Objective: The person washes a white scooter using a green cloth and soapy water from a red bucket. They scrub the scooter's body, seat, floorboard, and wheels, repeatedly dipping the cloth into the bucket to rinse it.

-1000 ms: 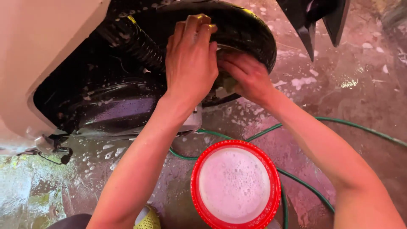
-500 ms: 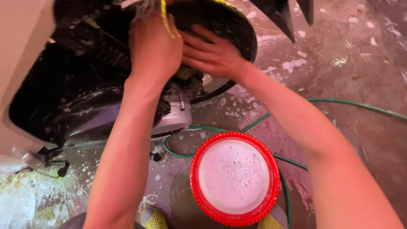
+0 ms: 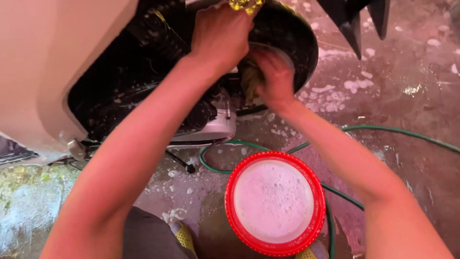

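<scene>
My left hand (image 3: 221, 33) is closed on a yellow cloth (image 3: 245, 5) at the top of a scooter's black rear tyre (image 3: 292, 38). My right hand (image 3: 270, 76) grips a wet yellowish-green rag (image 3: 249, 84) pressed against the wheel hub, just below the left hand. The white scooter body panel (image 3: 52, 62) fills the upper left. The black engine area and a silver casing (image 3: 215, 127) lie under my left forearm.
A red bucket (image 3: 318, 189) full of soapy foam stands on the wet concrete floor below my hands. A green hose (image 3: 383, 129) loops around it. A black mudguard (image 3: 357, 24) hangs at the top right. My yellow shoe (image 3: 184, 237) is near the bucket.
Both hands slid along the tyre; the right hand dropped lower to the hub with the rag bunched in it. The view shifted, bringing the wheel toward the centre.
</scene>
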